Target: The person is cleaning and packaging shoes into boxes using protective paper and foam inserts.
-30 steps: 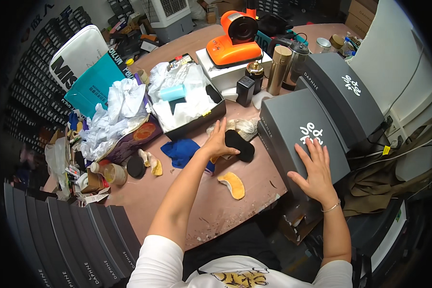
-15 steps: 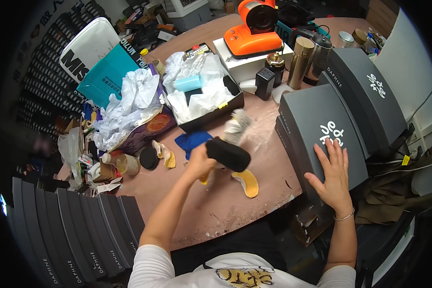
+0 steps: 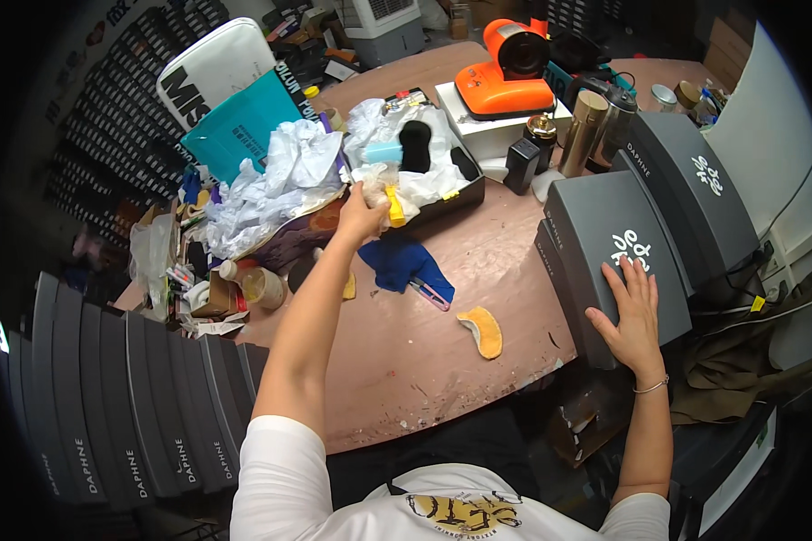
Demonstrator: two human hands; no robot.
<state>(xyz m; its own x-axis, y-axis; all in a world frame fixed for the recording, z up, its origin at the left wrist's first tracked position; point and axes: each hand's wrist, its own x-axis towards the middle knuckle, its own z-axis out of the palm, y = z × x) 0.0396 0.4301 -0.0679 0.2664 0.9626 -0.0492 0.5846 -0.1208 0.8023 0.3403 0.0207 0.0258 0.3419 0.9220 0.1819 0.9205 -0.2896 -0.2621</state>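
Note:
My left hand [image 3: 361, 216] reaches out over the brown table [image 3: 424, 379] to the near edge of an open black box [image 3: 465, 191] lined with white tissue. Its fingers are closed on a pale crumpled wad with a yellow piece [image 3: 393, 206] sticking out. A black shoe-like object [image 3: 415, 144] and a light blue item [image 3: 383, 151] lie inside the box. My right hand [image 3: 630, 311] rests flat, fingers spread, on the lid of a grey shoebox [image 3: 604, 225] at the table's right edge.
A blue cloth [image 3: 401, 261] and an orange insole-shaped pad [image 3: 483, 330] lie mid-table. Behind are an orange machine [image 3: 505, 68], metal bottles [image 3: 586, 122], crumpled white paper [image 3: 280, 176] and a teal bag [image 3: 239, 126]. Grey boxes are stacked at the left [image 3: 108, 397] and another at the right [image 3: 695, 189].
My left hand lifted the black object off the table and carried it toward the open box, where it now lies. The hand now grips the pale wad. My right hand stayed on the lid.

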